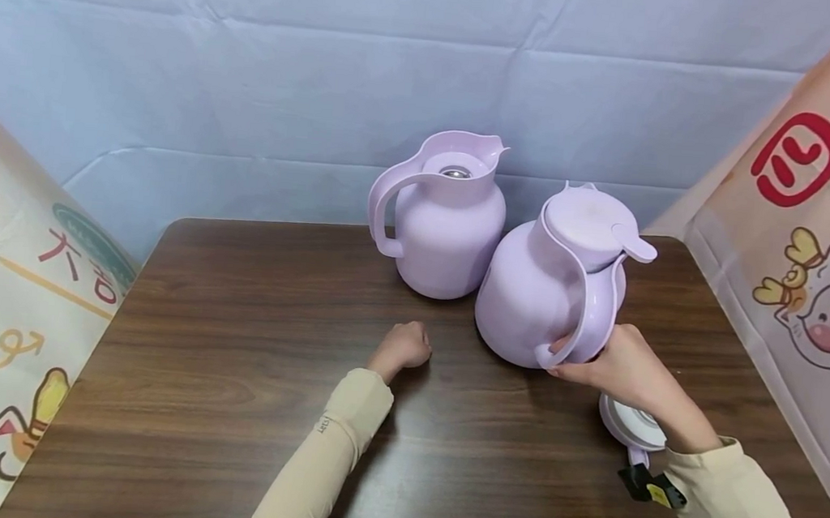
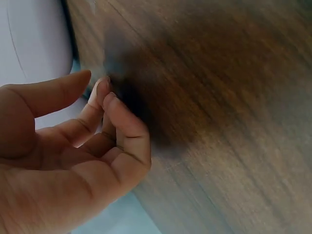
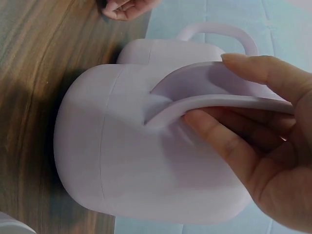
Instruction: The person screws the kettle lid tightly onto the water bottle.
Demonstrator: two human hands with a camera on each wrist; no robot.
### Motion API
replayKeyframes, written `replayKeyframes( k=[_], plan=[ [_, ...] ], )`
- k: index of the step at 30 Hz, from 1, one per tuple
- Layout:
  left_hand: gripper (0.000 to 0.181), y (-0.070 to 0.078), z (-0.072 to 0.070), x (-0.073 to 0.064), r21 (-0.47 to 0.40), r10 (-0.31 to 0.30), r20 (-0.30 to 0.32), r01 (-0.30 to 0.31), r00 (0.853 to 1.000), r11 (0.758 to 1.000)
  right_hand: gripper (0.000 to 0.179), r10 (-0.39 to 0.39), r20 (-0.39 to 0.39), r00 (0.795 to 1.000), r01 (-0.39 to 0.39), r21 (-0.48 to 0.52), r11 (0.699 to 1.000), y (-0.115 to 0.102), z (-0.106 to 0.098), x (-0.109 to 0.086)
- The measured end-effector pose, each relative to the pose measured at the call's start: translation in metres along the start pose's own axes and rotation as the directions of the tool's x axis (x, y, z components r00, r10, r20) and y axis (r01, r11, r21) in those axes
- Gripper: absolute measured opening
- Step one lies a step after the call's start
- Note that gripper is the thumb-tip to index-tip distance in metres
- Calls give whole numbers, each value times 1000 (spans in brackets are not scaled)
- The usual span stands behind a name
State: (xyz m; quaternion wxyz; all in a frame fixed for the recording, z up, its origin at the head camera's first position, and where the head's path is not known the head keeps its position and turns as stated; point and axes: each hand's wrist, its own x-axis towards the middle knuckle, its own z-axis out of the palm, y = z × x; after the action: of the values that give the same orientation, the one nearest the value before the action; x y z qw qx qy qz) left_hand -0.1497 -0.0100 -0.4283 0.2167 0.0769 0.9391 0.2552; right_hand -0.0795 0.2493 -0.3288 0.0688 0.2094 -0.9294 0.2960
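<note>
The right hand (image 1: pixel 626 369) is gripping the handle (image 1: pixel 600 318) of the lidded jug (image 1: pixel 521 304), its thumb pressing at 1 edge while the fingers are curling under the other. That jug is standing or hanging toward the far right corner of the tabletop (image 1: pixel 256 320); it is appearing to lean, and whether its base is touching the wood I cannot tell. The left hand (image 1: pixel 404 346) is resting near the middle of the tabletop, fingers curling loosely, thumb lying apart, holding nothing.

A 2nd jug (image 1: pixel 450 229), lidless, is standing upright by the far edge, just beside the 1st. Toward the right edge, what looks like a loose lid (image 1: pixel 632 425) is lying partly behind the right wrist, a black tag (image 1: pixel 637 481) showing beside it.

The step in hand is seemingly moving or steadying the lidded jug; the next move is probably calling for a firm hold and clearance from its neighbour.
</note>
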Motion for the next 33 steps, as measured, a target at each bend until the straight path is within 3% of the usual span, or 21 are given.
replayKeyframes(
  k=[9, 26, 33],
  plan=[
    [25, -5, 2, -2, -8, 10, -14, -10, 1000, 1000, 24, 1, -6, 1000, -1, 9, 1000, 6, -5, -2],
    [22, -8, 10, -2, -26, 45, -41, -47, 998, 999, 21, 123, -2, 992, -123, -67, 990, 18, -16, 0],
    [24, -10, 11, -1, -34, 59, -47, -61, 997, 998, 23, 204, 11, 979, -202, -69, 977, 30, -24, 5]
  ],
)
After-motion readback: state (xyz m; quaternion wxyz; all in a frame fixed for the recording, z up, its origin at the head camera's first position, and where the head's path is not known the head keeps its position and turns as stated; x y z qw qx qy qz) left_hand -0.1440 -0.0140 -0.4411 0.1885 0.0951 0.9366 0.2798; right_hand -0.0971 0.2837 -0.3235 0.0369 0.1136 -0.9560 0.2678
